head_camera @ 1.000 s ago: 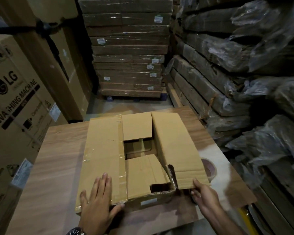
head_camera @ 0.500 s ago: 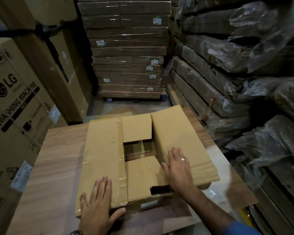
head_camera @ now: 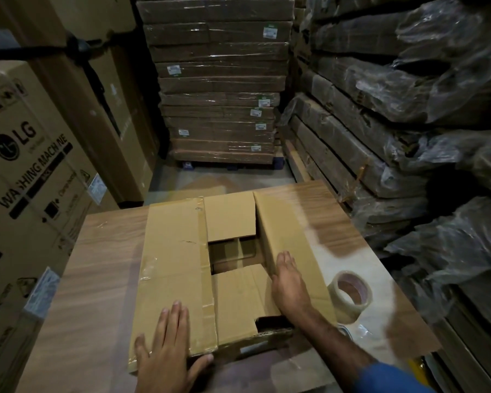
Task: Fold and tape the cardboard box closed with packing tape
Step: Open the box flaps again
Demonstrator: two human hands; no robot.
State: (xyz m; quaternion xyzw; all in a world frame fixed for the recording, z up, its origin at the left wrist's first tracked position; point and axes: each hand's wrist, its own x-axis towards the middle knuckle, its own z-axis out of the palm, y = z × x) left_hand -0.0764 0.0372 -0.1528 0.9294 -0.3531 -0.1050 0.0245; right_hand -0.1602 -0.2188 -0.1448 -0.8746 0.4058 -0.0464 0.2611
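1. Cardboard is being pressed flat by the left hand (head_camera: 165, 350). Its fingers are lying straight and together on the near end of the left flap (head_camera: 173, 236), with the thumb spread along the near edge, gripping nothing.
2. Right hand (head_camera: 288, 285) is resting edge-on against the inner edge of the right flap (head_camera: 295, 236), fingers straight and pointing away. The thumb is hidden, so whether it is hooking under that edge cannot be told.
3. Cardboard box (head_camera: 238, 302) is sitting on the wooden table (head_camera: 102, 265), directly in front of the person. Both short flaps are lying folded in and the left flap is lying over them. The right flap is standing slightly raised, not yet seated.
4. A gap (head_camera: 236, 251) is showing between the two long flaps, with the inside visible through it. Judgement: folding is nearing its end, but the top is not closed.
5. Old tape (head_camera: 206, 265) is clinging along the left flap's inner edge, and no strip is crossing the seam. Judgement: taping is not begun.
6. Roll of tape (head_camera: 349, 295) is lying on the table just beside the box's right side, with neither hand touching it.
7. Remaining, by judgement: seating the right flap, taking up the roll, and running a strip along the seam.
8. Surroundings: a washing machine carton (head_camera: 26, 171) is standing at left, a stack of flat cartons (head_camera: 219, 80) beyond, and plastic-wrapped bundles (head_camera: 408, 109) at right.
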